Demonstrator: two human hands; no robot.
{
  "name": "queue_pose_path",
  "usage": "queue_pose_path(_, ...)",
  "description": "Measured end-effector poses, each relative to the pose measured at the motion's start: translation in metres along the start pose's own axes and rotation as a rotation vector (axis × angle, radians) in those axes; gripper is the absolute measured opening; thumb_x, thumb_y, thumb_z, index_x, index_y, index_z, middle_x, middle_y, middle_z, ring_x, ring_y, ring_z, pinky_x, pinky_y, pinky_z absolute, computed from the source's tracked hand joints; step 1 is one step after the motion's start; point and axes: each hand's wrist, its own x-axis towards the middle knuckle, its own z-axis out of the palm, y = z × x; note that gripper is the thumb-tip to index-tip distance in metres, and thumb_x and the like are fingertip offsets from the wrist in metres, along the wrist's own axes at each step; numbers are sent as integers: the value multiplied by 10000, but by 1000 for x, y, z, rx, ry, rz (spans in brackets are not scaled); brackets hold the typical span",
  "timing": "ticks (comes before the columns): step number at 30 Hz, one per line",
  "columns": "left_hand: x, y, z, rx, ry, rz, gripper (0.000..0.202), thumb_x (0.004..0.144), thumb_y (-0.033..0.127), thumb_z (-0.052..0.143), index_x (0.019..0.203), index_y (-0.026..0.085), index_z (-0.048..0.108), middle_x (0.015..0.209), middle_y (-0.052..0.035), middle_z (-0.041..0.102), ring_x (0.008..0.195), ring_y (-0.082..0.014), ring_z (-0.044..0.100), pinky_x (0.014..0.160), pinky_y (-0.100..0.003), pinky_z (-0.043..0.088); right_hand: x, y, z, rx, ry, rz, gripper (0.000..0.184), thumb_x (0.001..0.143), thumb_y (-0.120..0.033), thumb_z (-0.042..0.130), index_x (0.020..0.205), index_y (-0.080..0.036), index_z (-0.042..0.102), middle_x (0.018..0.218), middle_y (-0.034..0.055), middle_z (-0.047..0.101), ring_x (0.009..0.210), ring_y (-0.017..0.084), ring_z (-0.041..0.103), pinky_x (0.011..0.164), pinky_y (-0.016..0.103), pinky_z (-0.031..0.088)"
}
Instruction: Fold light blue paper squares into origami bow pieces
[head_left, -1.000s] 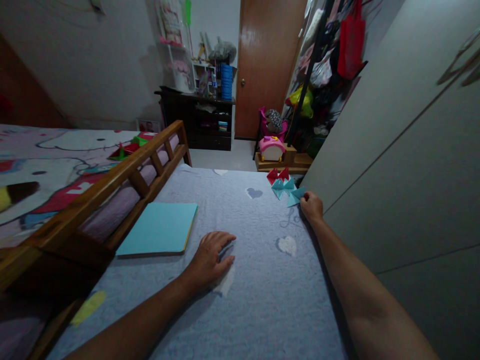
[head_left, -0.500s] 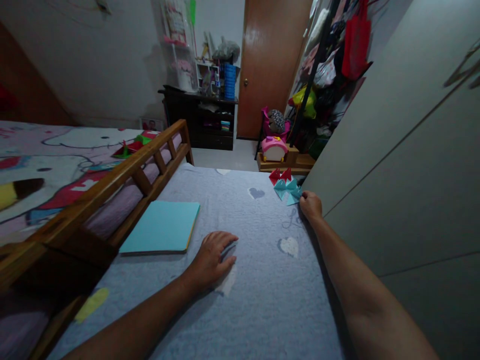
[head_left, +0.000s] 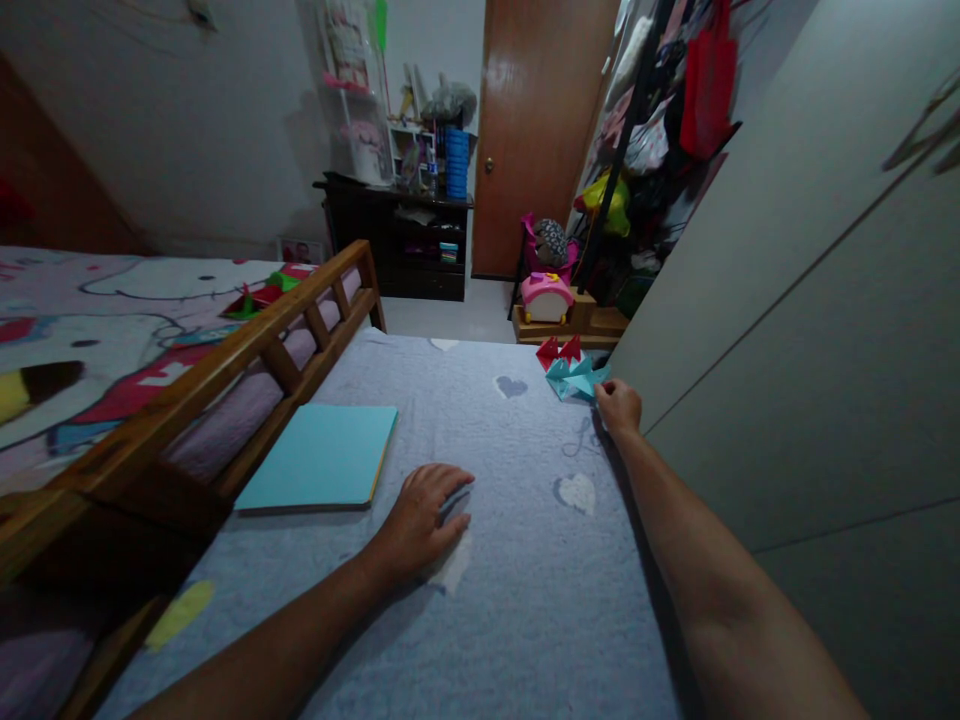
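At the far right corner of the blue bedspread (head_left: 495, 600), my right hand (head_left: 619, 405) pinches the edge of a light-blue folded paper piece (head_left: 589, 385). Another light-blue folded piece (head_left: 559, 380) stands right beside it, and red folded paper pieces (head_left: 559, 350) sit just behind. My left hand (head_left: 431, 515) rests on the bedspread with its fingers spread and holds nothing. To its left lies a stack of light-blue paper (head_left: 319, 455), with a thin orange-yellow edge along its right side.
A wooden bed rail (head_left: 292, 345) runs along the left, beyond it a bed with patterned covers (head_left: 127, 300). Pale cabinet doors (head_left: 810, 330) close off the right side. A dark low cabinet (head_left: 397, 240) and a wooden door (head_left: 547, 130) stand at the back.
My right hand has shifted the light-blue folded piece slightly and turned it against its neighbour. My left hand stays in place. The view has moved a little.
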Motion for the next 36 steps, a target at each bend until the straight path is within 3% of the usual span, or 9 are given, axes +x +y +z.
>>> queue_pose_path(10, 1, 2, 0, 3, 7, -4, 396, 797, 250, 598, 1188, 206, 646, 1200, -107, 674, 1156, -292, 578, 1039, -503, 422, -5, 0, 7, 55, -56, -26, 232, 779, -310, 573, 769, -171, 758, 806, 114, 757, 737, 218, 654, 648, 272, 411)
queue_pose_path(19, 0, 0, 0, -7, 3, 1, 397, 805, 255, 596, 1197, 210, 640, 1211, -107, 668, 1166, -296, 566, 1042, -504, 415, 3, 6, -2, 227, 7, 26, 290, 712, -240, 505, 845, -144, 745, 897, 138, 743, 823, 250, 644, 750, 316, 461)
queue_pose_path(28, -1, 1, -1, -1, -3, 5, 392, 813, 253, 588, 1198, 198, 634, 1213, -111, 664, 1173, -297, 564, 1048, -507, 410, 1, 27, -15, 579, -50, 64, 206, 656, -320, 569, 774, -166, 636, 721, 43, 665, 690, 194, 592, 668, 301, 460)
queue_pose_path(36, -1, -3, 1, 15, -8, 14, 395, 810, 250, 599, 1197, 184, 634, 1215, -118, 661, 1168, -299, 566, 1045, -505, 406, 4, 36, -17, 810, -134, 38, 256, 611, -411, 637, 759, -208, 587, 675, -19, 601, 640, 151, 539, 645, 279, 440)
